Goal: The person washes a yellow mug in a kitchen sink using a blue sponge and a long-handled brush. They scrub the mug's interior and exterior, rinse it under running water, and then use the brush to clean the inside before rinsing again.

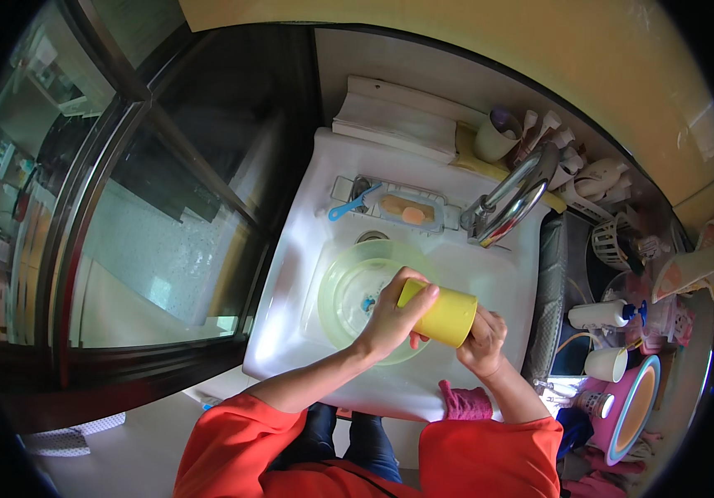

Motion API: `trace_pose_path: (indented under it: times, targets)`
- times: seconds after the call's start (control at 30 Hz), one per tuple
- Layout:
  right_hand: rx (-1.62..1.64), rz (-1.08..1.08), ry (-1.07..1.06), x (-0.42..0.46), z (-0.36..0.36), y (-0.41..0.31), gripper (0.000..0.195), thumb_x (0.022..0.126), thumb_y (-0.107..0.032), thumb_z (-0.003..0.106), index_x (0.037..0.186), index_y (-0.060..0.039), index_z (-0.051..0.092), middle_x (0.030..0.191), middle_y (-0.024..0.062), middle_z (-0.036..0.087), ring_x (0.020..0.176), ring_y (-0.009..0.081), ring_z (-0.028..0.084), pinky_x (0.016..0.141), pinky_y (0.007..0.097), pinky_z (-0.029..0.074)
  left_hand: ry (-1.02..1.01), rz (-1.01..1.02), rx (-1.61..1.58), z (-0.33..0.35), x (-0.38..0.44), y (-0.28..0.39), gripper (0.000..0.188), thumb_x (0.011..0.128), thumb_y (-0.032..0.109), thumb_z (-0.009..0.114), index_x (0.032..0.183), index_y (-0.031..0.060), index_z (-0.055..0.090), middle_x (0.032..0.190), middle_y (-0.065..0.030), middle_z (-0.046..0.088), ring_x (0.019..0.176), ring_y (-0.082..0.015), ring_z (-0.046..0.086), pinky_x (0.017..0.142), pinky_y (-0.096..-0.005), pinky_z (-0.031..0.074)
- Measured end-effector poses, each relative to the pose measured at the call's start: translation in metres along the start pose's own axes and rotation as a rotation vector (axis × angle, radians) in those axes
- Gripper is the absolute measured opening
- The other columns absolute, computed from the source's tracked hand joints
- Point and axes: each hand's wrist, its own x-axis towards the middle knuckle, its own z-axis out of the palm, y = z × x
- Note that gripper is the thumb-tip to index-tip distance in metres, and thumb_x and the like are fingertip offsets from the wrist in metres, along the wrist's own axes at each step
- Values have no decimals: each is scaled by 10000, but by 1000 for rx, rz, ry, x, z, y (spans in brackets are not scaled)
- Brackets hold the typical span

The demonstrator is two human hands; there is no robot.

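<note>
A yellow cup-like container lies tilted sideways above a white sink. My left hand grips it at its left end, thumb on top. At the other end is my right hand, its fingers bent at or inside the rim; some of them are hidden by the container. Below and to the left, a translucent pale green basin stands in the sink with a small blue thing in its bottom. The chrome faucet rises beyond my right hand.
Behind the basin, a wire rack holds a soap dish and a blue-handled brush. A pink cloth hangs over the sink's front edge. At right stand a pump bottle, a white cup and a pink basin. A glass sliding door borders the left.
</note>
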Motion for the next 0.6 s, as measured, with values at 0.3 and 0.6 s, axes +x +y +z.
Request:
trace_pose_path:
  times: [0.3,0.6]
  targets:
    - [274,394,141,-14,3,-29,107,711,8,651,811,29,618,627,101,555,502,178,516,489,270,412,-106,565,346,-7,-2,7,371,853,283,658,1052,19,490,883,-97,602,744,-159,579,636,-288,456]
    - [50,292,-293,14,-31,-67,171,691,13,658,827,12,555,732,124,553,585,303,596,529,369,484,-73,-431,-93,-10,-27,34,436,901,507,494,951,74,499,696,-58,550,450,-138,522,342,-216,358]
